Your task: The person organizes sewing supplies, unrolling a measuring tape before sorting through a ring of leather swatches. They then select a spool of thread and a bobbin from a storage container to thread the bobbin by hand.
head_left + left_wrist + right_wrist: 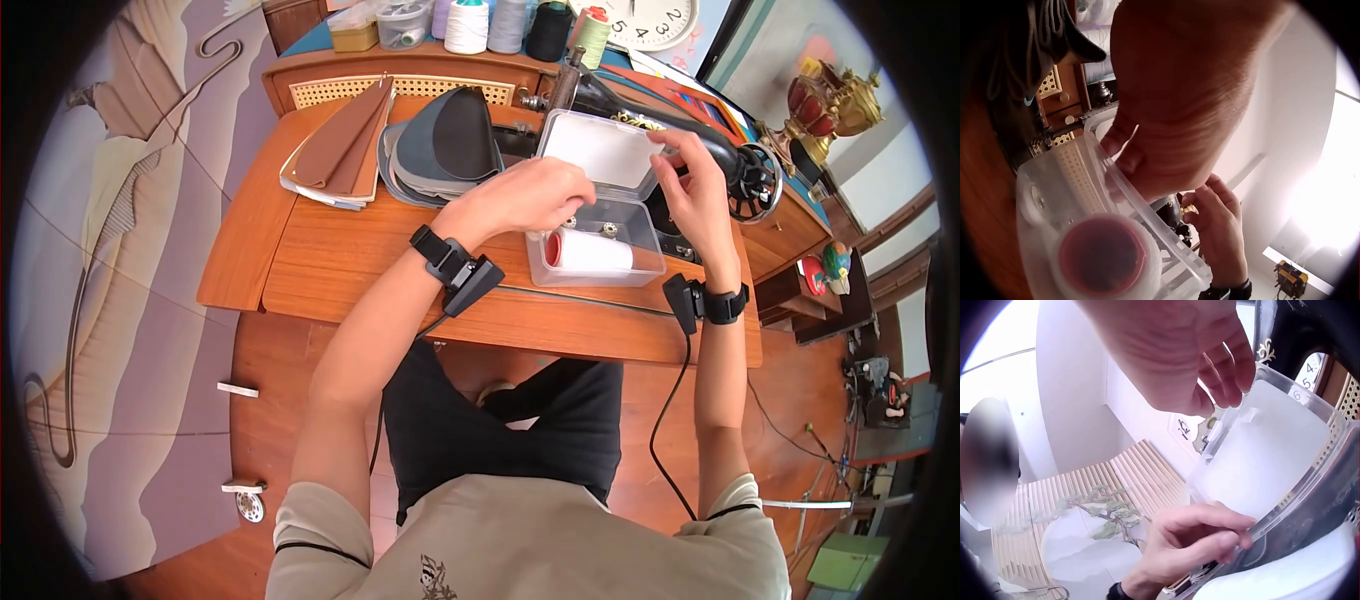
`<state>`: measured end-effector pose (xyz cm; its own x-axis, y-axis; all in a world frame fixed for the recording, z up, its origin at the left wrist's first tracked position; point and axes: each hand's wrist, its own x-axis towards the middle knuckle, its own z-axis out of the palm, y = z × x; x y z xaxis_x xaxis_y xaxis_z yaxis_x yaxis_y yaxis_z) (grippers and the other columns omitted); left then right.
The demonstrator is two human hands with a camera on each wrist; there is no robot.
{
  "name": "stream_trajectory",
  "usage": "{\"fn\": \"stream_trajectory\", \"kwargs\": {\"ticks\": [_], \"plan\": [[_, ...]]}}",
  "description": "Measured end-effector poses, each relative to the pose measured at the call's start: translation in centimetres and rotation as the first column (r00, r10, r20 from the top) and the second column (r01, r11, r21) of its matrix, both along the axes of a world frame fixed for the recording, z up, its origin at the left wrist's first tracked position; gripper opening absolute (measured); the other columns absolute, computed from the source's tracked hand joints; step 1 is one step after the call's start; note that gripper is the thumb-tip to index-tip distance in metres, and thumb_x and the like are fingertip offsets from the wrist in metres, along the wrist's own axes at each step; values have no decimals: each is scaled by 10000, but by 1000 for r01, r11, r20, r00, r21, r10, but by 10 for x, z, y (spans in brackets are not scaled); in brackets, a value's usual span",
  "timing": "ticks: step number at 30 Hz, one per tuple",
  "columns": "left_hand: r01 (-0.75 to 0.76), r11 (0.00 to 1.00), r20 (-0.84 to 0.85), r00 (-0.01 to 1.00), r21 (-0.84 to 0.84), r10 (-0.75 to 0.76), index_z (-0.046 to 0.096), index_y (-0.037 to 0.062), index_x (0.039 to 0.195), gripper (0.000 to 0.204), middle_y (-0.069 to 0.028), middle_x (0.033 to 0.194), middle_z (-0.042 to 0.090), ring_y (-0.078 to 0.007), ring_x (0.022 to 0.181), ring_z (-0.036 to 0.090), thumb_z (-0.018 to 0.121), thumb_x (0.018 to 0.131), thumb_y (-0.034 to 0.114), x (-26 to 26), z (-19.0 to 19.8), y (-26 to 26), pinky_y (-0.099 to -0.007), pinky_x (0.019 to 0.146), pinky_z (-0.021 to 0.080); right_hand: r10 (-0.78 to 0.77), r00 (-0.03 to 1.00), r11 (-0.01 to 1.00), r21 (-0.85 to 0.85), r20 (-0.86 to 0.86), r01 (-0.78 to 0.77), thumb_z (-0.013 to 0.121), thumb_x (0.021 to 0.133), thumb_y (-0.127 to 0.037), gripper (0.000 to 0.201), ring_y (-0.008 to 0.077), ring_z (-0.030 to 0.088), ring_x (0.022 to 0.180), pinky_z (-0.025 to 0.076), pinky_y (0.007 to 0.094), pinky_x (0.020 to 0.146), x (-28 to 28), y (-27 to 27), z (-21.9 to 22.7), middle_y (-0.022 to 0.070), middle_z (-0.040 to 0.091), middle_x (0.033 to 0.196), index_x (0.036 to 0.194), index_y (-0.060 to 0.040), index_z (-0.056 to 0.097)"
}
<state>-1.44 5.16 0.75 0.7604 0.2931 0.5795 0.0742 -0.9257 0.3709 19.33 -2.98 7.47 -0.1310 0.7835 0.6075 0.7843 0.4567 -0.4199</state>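
A clear plastic box (648,268) stands at the table's front, its lid (603,150) raised. Inside lie a white thread spool (597,252) with a red end and small metal bobbins (610,230). My left hand (525,200) bends over the box's left side; in the right wrist view the left hand's (1191,544) thumb and index finger pinch at the rim. At the lid's right edge is my right hand (697,195), fingers loosely bent; in the right wrist view the right hand's (1166,356) fingertips are beside the lid (1266,450). Whether they touch it is unclear.
Behind the box is a black sewing machine (700,135) with a handwheel (755,182). Dark fabric pieces (440,145) and a brown stack (345,145) lie to the left. Thread cones (467,27) and a clock (640,18) stand at the back. Cables hang from both wrists.
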Motion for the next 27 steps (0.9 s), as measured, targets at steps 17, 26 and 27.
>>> {"fn": "stream_trajectory", "kwargs": {"ticks": [17,26,27], "plan": [[-23,939,482,854,-344,197,666,15,935,124,-24,748,654,-36,670,599,563,899,75,-10,24,-1,-186,579,462,129,898,977,-208,420,-44,619,858,-279,463,373,413,1231,340,445,1031,9,-55,-34,184,411,1382,1262,-64,549],[-68,987,-350,937,-144,13,413,127,1393,823,-237,1439,339,-406,1343,291,658,748,575,3,0,-18,-514,1071,244,166,949,951,-297,267,-83,597,857,-349,636,387,222,1387,223,457,1124,10,-57,-53,188,267,1498,1387,-52,410],[-102,982,-375,927,-161,35,402,138,1405,845,-252,1444,325,-425,1344,284,656,739,593,2,2,-21,-525,1074,233,159,956,958,-272,245,-90,597,858,-349,636,387,222,1387,223,457,1124,11,-56,-50,188,267,1498,1387,-52,410]]}}
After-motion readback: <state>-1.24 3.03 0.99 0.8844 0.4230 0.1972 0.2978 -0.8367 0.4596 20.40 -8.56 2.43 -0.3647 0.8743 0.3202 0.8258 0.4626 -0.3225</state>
